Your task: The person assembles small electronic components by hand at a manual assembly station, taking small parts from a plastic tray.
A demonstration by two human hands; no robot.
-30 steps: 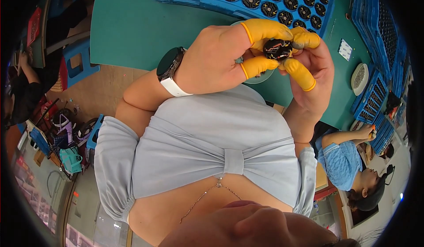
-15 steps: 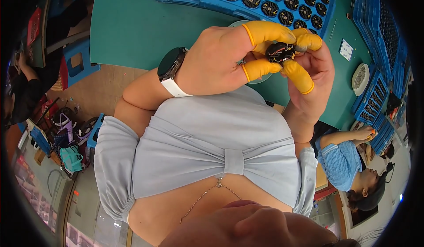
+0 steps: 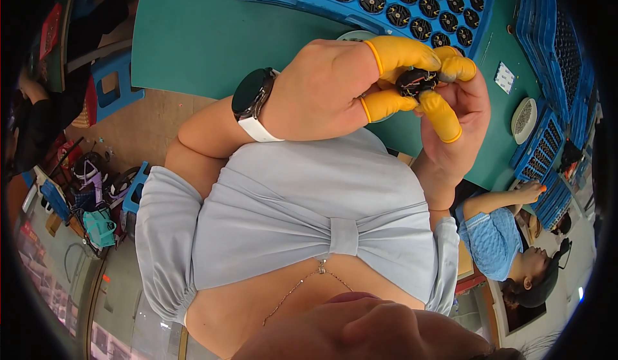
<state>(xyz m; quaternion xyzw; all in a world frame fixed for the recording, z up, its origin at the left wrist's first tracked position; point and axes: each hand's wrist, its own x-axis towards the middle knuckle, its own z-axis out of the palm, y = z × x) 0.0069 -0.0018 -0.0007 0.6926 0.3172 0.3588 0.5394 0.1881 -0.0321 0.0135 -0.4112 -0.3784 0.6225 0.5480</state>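
Both my hands meet above the green table (image 3: 193,31), pinching a small black round part (image 3: 416,81) with thin wires. My left hand (image 3: 328,93), with a watch with a white strap on its wrist and yellow finger cots on thumb and forefinger, grips the part from the left. My right hand (image 3: 457,118), also with yellow finger cots, holds it from the right and below. A long blue tray (image 3: 360,6) filled with several similar black round parts lies just beyond my hands.
Stacked blue trays (image 3: 553,51) stand at the right edge of the table. A small white oval dish (image 3: 523,119) sits near them. Another person in a blue top (image 3: 492,237) works at the lower right. A blue stool (image 3: 116,83) stands at the left.
The hands have stayed nearly still, with only slight finger shifts around the black part.
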